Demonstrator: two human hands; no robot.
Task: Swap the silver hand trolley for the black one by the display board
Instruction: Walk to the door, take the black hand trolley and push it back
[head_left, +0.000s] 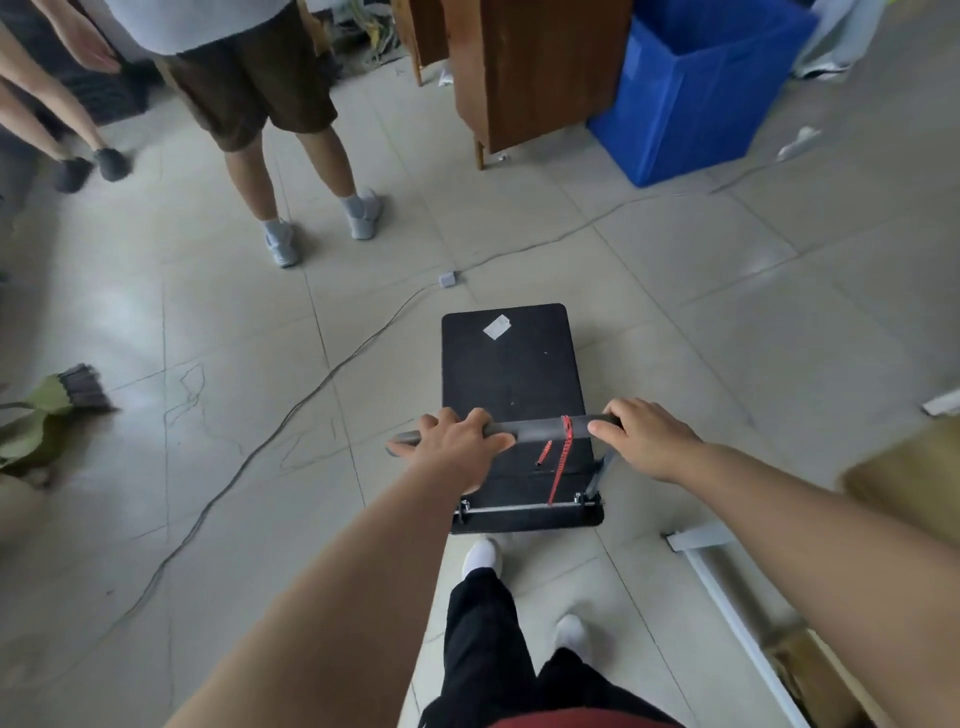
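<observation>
Head view: the black hand trolley (511, 384) stands on the tiled floor (701, 322) directly ahead of the person, with its platform empty except for a small white label (496, 327) near the far edge. The long axis of the platform runs straight away from the body. The grey handle bar (540, 430) lies crosswise at the near end, and a red cord (560, 460) hangs from it.

The left hand (460, 447) is closed over the left part of the bar. The right hand (647, 439) is wrapped around the right end. Both arms are extended about equally, so neither hand is nearer to the load; judged from this, the push force is balanced and steering will come from one hand leading.

A thin grey cable (311, 395) crosses the floor from the lower left to the upper right and passes just beyond the far edge of the platform, with a small grey adapter block (447, 279) on it. The wheels will likely have to cross it. A bystander's legs (306, 171) stand ahead to the left, a wooden cabinet (535, 67) and a blue bin (696, 88) ahead to the right. White frame tubing (727, 582) lies near the right of the person's feet.

No silver trolley or display board is in view. The step in hand appears to be wheeling the black trolley toward the exchange point.
</observation>
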